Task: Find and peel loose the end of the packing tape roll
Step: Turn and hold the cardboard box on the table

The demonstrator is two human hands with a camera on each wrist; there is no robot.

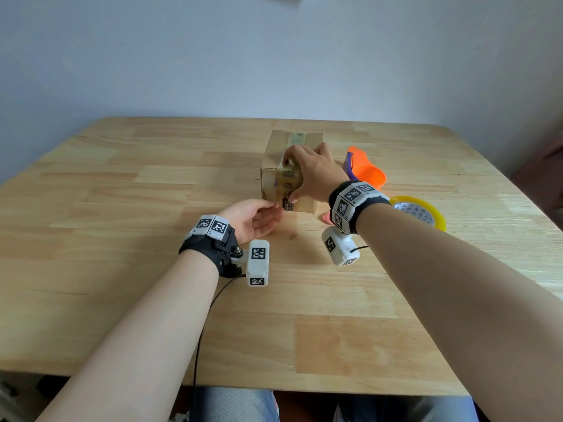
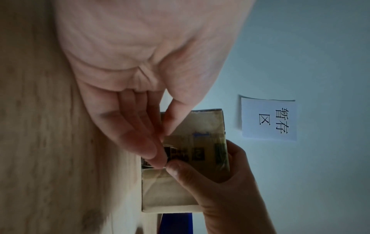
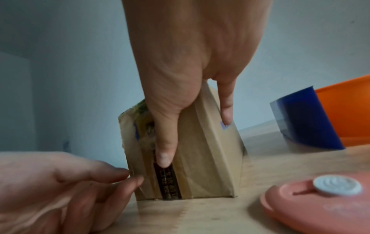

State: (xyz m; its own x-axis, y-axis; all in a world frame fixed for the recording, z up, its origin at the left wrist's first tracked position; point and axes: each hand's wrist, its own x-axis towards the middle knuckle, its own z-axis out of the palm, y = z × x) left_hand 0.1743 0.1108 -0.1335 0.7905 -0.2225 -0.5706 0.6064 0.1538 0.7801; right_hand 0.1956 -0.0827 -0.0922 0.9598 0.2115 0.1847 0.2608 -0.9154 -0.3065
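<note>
The yellow packing tape roll [image 1: 434, 214] lies on the table at the right, partly hidden behind my right wrist; neither hand touches it. A taped cardboard box [image 1: 275, 175] [image 3: 202, 158] [image 2: 202, 126] stands at the table's middle. My right hand [image 1: 307, 172] grips the box from above, with its thumb [image 3: 164, 155] pressed down the front face and its fingers over the top. My left hand [image 1: 259, 214] [image 3: 80, 182] lies palm up in front of the box. Its fingertips [image 2: 154, 152] touch the lower front by a dark printed label, close to the right thumb.
An orange cup [image 1: 367, 170] lies on its side right of the box, with a blue-purple piece [image 3: 306, 121] against it. A pink disc with a white cap [image 3: 320, 199] lies near the box's right corner. A paper sign [image 2: 268, 118] hangs on the wall.
</note>
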